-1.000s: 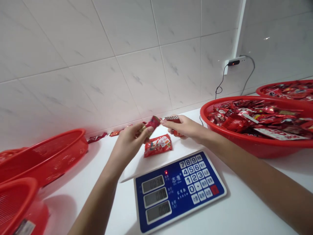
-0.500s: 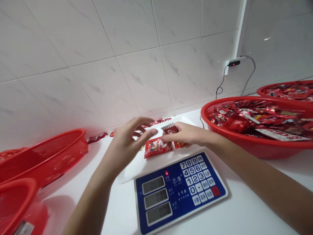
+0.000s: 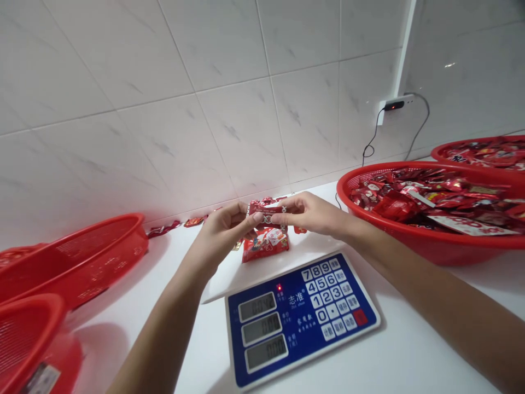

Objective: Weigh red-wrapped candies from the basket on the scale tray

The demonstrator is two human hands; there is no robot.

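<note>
A small dark red packet [image 3: 266,213] with patterned ends is held level between both hands above the white pan [image 3: 229,278] of a digital scale. My left hand [image 3: 223,232] pinches its left end, and my right hand [image 3: 311,216] grips its right end. Below them a larger red packet [image 3: 266,245] with a printed picture lies on the pan. Part of another red packet [image 3: 300,230] shows under my right hand. The scale's blue panel [image 3: 303,317] with keys and three displays faces me.
On the right stand a red basket [image 3: 430,232] full of red wrapped packets and another filled basket [image 3: 441,149] behind it. Red baskets [image 3: 102,235] stand at the left. Loose packets [image 3: 164,229] lie along the tiled wall. A cable hangs from a power strip [image 3: 396,105].
The small packet has been raised from the pan and turned level by my right hand. My left hand has moved right and closed on its other end.
</note>
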